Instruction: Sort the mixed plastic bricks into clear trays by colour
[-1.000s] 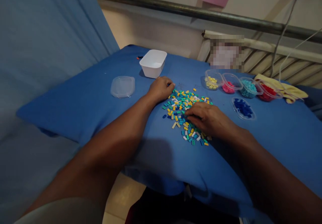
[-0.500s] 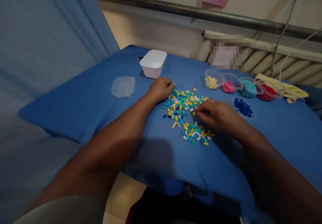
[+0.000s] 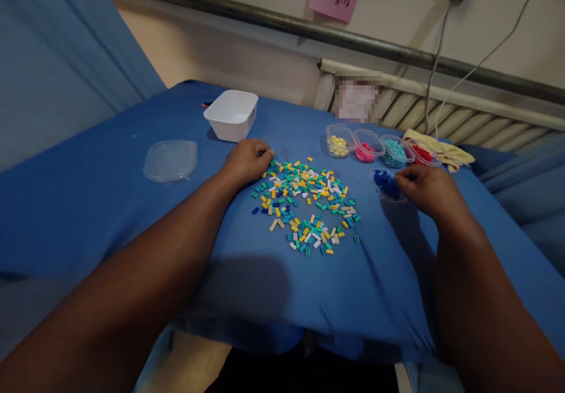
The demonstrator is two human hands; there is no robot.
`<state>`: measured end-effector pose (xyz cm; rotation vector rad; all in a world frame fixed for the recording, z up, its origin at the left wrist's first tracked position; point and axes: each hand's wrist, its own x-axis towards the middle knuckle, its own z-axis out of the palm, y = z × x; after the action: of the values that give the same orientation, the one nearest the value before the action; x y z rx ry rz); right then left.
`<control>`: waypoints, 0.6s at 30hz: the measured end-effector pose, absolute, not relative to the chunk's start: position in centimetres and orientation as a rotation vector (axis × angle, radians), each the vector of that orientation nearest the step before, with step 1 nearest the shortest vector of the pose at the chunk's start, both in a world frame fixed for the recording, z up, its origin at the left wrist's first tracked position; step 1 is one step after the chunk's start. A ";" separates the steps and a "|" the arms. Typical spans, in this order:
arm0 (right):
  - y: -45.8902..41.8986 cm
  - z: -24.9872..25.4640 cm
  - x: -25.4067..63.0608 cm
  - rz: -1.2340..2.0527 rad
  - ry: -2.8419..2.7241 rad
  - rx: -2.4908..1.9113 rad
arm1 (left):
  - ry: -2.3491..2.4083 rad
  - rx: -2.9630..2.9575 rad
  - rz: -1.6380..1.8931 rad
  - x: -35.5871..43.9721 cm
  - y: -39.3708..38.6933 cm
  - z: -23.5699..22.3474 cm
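A loose spread of small plastic bricks (image 3: 304,181) in green, teal, yellow, white and dark blue covers the middle of the blue cloth. At its upper left edge rests my left hand (image 3: 248,160), fingers curled in; what lies under them is hidden. My right hand (image 3: 430,190) is over the right rim of a clear tub of dark blue bricks (image 3: 386,185), thumb and fingers pinched together. Whether a brick is between those fingertips is too small to tell.
Behind stand clear tubs of pale yellow bricks (image 3: 338,146), pink bricks (image 3: 364,152), light blue bricks (image 3: 395,153) and red bricks (image 3: 422,153). A yellow cloth (image 3: 454,150) lies beyond them. To the left are a white container (image 3: 230,128) and a clear lid (image 3: 170,161).
My right hand has moved right, from the brick pile to the tub of dark blue bricks. My left hand stays at the pile's edge. The camera view has turned to the right.
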<state>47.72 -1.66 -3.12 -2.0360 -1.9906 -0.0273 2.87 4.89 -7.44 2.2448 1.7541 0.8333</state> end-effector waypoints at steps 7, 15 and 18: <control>-2.6 -3.6 44.4 0.011 -1.996 -1.726 | 1.745 2.289 0.805 3.2 4.5 -7.5; -4.2 -2.3 31.6 0.441 -2.416 -0.850 | 1.764 2.246 0.817 3.5 4.1 -7.5; -3.3 -2.2 27.5 0.455 -2.555 -0.734 | 1.764 2.244 0.821 3.5 3.9 -7.5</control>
<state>27.53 -3.27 -2.19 -0.7344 -2.5547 0.4554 3.54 3.89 -7.46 2.2442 1.7641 0.8207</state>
